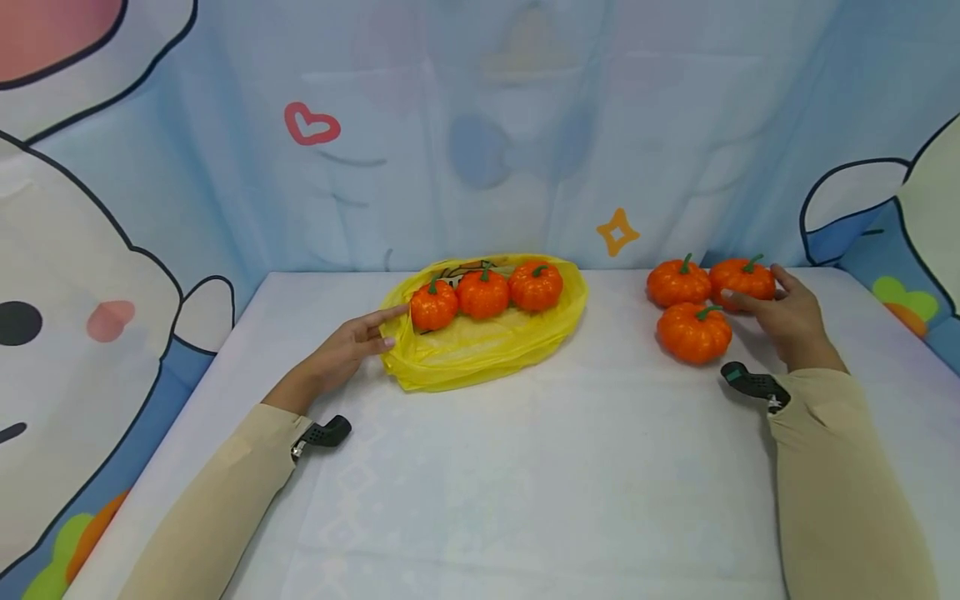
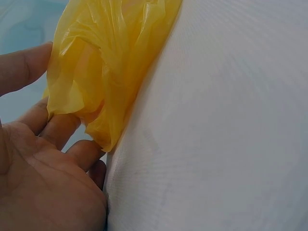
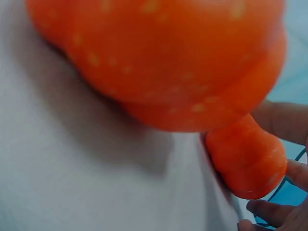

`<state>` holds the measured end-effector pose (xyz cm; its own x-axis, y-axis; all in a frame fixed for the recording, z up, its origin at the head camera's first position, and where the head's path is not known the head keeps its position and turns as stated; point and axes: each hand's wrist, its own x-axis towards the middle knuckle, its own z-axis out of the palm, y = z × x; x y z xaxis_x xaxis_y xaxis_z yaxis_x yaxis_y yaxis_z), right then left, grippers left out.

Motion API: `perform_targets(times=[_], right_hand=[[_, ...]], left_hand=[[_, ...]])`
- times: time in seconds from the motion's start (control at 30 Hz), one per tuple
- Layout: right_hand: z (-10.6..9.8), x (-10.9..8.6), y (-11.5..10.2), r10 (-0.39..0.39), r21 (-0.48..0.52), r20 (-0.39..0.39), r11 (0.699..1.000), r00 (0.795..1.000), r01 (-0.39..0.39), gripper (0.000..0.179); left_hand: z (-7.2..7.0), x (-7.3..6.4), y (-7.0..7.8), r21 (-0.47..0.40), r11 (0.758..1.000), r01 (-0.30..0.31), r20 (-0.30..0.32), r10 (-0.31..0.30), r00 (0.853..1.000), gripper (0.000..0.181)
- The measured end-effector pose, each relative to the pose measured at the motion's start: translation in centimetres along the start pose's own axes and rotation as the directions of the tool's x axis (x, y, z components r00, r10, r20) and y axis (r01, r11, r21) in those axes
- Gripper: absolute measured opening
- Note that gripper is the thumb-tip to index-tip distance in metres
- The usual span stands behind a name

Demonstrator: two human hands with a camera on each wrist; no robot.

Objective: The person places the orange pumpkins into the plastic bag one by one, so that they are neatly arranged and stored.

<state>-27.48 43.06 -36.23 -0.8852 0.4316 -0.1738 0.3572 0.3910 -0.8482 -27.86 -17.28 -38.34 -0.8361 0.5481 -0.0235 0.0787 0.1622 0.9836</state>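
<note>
At the left, my left hand (image 1: 345, 354) holds the near-left rim of a yellow plastic bag (image 1: 487, 367), spread wide on the table. The thumb (image 2: 24, 70) touches the bag's edge, and the other fingers reach behind the plastic. Three orange toy pumpkins (image 1: 483, 294) with green stems sit in a row inside it. On the right, my right hand (image 1: 787, 317) has its thumb and fingers around the far-right pumpkin (image 1: 742, 281). Beside that one are another pumpkin (image 1: 678, 285) and a nearer pumpkin (image 1: 694, 335), which fills much of the right wrist view.
A white cloth (image 1: 540, 475) covers the table. Behind it hangs a light-blue printed curtain (image 1: 480, 192) meeting the table's back edge, with cartoon prints on both sides. Each forearm wears a beige sleeve (image 1: 847, 483) and a small dark wrist device (image 1: 326, 432).
</note>
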Motion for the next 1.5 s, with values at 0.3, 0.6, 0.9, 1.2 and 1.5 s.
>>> perform_targets(times=[0.3,0.6,0.9,1.2,1.5], right_hand=[[0.3,-0.2,-0.1,0.03,0.0,-0.101,1.0,0.994,-0.03,0.091],[0.0,-1.1,-2.2,0.057,0.162,-0.22,0.986,0.974,-0.021,0.083],[1.0,-3.8,-7.3,-0.132,0.286,-0.276,0.934,0.952,0.212,0.081],[8.2,-10.7,-12.8,-0.389,0.483,0.035,0.813,0.921,0.325,0.08],[21.0,-16.1,-13.3,-0.584,0.443,0.279,0.782,0.762,0.438,0.076]], left_hand=[[0.0,0.1,0.0,0.007,1.0,0.003,-0.004,-0.003,1.0,0.061],[0.1,0.1,-0.1,-0.002,1.0,-0.013,0.009,0.013,1.0,0.06],[0.2,0.2,0.1,-0.003,1.0,-0.017,0.01,0.018,1.0,0.06],[0.3,0.0,0.4,0.013,1.0,0.003,-0.01,-0.003,1.0,0.06],[0.4,0.1,0.4,0.016,1.0,0.0,-0.007,0.0,1.0,0.06]])
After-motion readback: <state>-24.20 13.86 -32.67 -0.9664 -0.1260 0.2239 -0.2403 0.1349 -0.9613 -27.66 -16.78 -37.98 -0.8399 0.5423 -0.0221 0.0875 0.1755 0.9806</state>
